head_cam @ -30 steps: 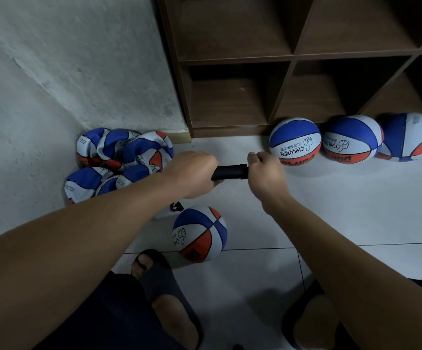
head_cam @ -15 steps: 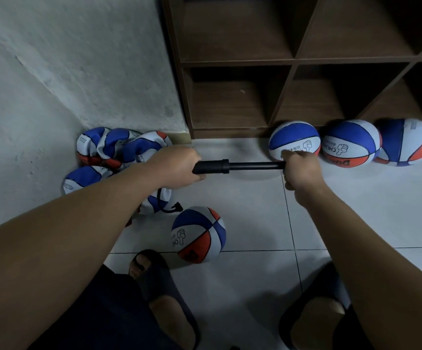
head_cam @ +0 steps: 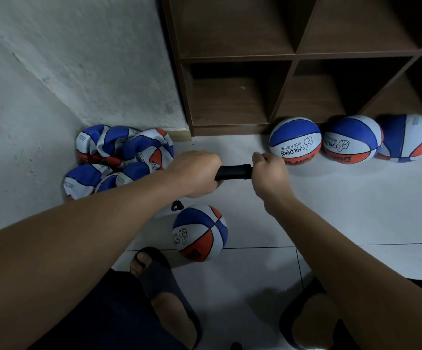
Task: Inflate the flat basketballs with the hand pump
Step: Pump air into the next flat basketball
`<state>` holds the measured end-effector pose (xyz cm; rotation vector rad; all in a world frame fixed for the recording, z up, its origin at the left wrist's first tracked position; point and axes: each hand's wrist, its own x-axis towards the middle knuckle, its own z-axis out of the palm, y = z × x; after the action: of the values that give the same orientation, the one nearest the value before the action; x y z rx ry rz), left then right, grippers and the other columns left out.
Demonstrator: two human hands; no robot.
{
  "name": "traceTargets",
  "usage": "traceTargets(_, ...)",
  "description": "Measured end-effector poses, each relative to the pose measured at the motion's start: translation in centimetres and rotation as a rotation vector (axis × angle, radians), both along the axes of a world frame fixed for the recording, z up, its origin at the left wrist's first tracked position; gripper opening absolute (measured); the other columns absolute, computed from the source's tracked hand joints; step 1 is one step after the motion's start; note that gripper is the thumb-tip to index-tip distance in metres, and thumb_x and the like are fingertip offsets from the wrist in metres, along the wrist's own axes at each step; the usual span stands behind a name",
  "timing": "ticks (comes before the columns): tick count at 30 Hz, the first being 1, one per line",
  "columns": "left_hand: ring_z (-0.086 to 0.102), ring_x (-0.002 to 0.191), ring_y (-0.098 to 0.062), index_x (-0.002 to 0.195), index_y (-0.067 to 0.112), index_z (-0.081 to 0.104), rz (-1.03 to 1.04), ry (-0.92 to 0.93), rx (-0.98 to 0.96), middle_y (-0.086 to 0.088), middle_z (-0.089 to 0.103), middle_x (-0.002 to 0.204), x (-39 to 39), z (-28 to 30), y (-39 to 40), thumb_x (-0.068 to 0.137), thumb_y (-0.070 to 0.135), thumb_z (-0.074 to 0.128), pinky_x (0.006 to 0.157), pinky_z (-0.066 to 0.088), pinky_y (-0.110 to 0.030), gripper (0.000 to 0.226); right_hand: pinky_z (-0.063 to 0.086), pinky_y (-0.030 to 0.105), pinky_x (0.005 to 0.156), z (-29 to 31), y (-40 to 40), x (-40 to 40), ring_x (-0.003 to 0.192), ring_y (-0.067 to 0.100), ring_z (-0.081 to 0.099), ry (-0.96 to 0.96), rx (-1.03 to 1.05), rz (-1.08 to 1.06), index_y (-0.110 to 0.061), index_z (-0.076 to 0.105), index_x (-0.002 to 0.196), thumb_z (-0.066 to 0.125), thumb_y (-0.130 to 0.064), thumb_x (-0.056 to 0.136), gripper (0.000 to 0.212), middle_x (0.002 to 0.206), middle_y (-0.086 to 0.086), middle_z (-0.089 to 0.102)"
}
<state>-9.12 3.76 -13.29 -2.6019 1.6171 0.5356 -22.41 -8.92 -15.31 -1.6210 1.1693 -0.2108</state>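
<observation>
Since half a second ago the right hand (head_cam: pixel 269 173) has pushed back toward the left hand (head_cam: pixel 196 174), hiding the rod. Both fists are curled round the black hand pump (head_cam: pixel 234 171), held level above the round basketball (head_cam: pixel 200 232) on the floor (head_cam: pixel 331 210). Flat basketballs (head_cam: pixel 119 157) lie heaped left of the pump; three inflated balls (head_cam: pixel 351 140) line the shelf unit (head_cam: pixel 293 56) to its right.

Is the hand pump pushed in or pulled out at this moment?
Pushed in: only the short black barrel of the pump shows between the left hand and right hand.

L hand (head_cam: pixel 194 173), R hand (head_cam: pixel 268 170): fists, close together
</observation>
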Motion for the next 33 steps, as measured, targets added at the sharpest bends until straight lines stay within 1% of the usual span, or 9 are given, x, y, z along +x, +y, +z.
traceTargets(8,0.063,0.061,-0.016,0.077,0.029,0.058,-0.013,0.107,-0.005,0.003,0.063,0.07,1.0,0.0,0.3,0.101,0.042,0.066,0.053,0.039,-0.028,0.028,0.041,0.039,0.06,0.5,-1.1,-0.2,0.063,0.021,0.049,0.015,0.035,0.064,-0.009,0.063,0.097,0.048,-0.038,0.11,0.035,0.073,0.006,0.051)
traceTargets(10,0.064,0.061,-0.016,0.078,0.028,0.062,0.018,0.135,-0.004,0.003,0.065,0.07,2.0,-0.1,0.8,0.1,0.043,0.067,0.053,0.045,-0.031,0.027,0.042,0.04,0.061,0.9,-2.8,-0.4,0.066,0.025,0.051,0.02,0.008,0.04,-0.009,0.065,0.094,0.051,-0.038,0.107,0.035,0.072,0.006,0.054)
traceTargets(12,0.064,0.06,-0.016,0.076,0.026,0.064,0.065,0.137,-0.006,0.002,0.065,0.068,3.5,-0.1,1.5,0.098,0.043,0.068,0.054,0.052,-0.037,0.028,0.04,0.036,0.056,1.3,-5.1,-1.0,0.066,0.027,0.047,0.023,-0.006,-0.047,-0.009,0.062,0.086,0.055,-0.033,0.103,0.03,0.072,0.008,0.053)
traceTargets(15,0.063,0.06,-0.018,0.074,0.025,0.062,0.098,0.14,0.004,0.002,0.062,0.067,4.7,-0.3,2.2,0.098,0.042,0.069,0.053,0.043,-0.032,0.03,0.034,0.034,0.054,1.4,-6.9,-1.8,0.071,0.026,0.041,0.03,0.003,-0.164,-0.012,0.055,0.083,0.055,-0.026,0.096,0.019,0.075,0.01,0.048)
traceTargets(17,0.063,0.059,-0.019,0.073,0.024,0.062,0.098,0.162,0.0,0.001,0.062,0.066,4.1,-0.4,1.8,0.098,0.043,0.068,0.053,0.044,-0.032,0.032,0.036,0.037,0.06,1.4,-6.0,-1.5,0.072,0.027,0.042,0.004,-0.026,-0.185,-0.01,0.053,0.078,0.053,-0.026,0.097,0.024,0.071,0.004,0.047)
traceTargets(19,0.063,0.058,-0.02,0.074,0.024,0.062,0.092,0.166,0.005,0.0,0.063,0.066,3.1,-0.5,1.4,0.1,0.043,0.067,0.052,0.043,-0.032,0.033,0.041,0.038,0.067,1.4,-4.0,-1.1,0.072,0.029,0.048,0.007,-0.086,-0.124,-0.007,0.061,0.085,0.051,-0.029,0.102,0.03,0.073,0.004,0.054)
traceTargets(23,0.062,0.058,-0.018,0.077,0.027,0.059,0.048,0.086,0.016,0.001,0.064,0.068,1.8,-0.4,0.9,0.103,0.043,0.065,0.049,0.037,-0.028,0.031,0.045,0.039,0.068,1.3,-0.9,-0.4,0.073,0.021,0.054,-0.022,-0.104,-0.008,-0.007,0.063,0.097,0.047,-0.03,0.111,0.032,0.082,0.006,0.06)
traceTargets(26,0.062,0.059,-0.018,0.08,0.028,0.059,0.036,0.054,0.015,0.002,0.064,0.071,0.9,-0.4,0.5,0.102,0.043,0.065,0.049,0.036,-0.028,0.027,0.041,0.038,0.062,0.7,0.1,0.1,0.068,0.021,0.052,-0.026,-0.072,0.036,-0.012,0.062,0.092,0.045,-0.034,0.112,0.034,0.076,0.005,0.056)
traceTargets(33,0.065,0.061,-0.018,0.083,0.028,0.063,0.04,0.068,0.001,0.002,0.066,0.072,1.1,-0.1,0.4,0.102,0.044,0.065,0.051,0.042,-0.029,0.025,0.042,0.036,0.061,1.1,0.1,0.5,0.068,0.019,0.051,-0.035,-0.044,0.056,-0.009,0.061,0.095,0.044,-0.037,0.112,0.036,0.077,0.004,0.054)
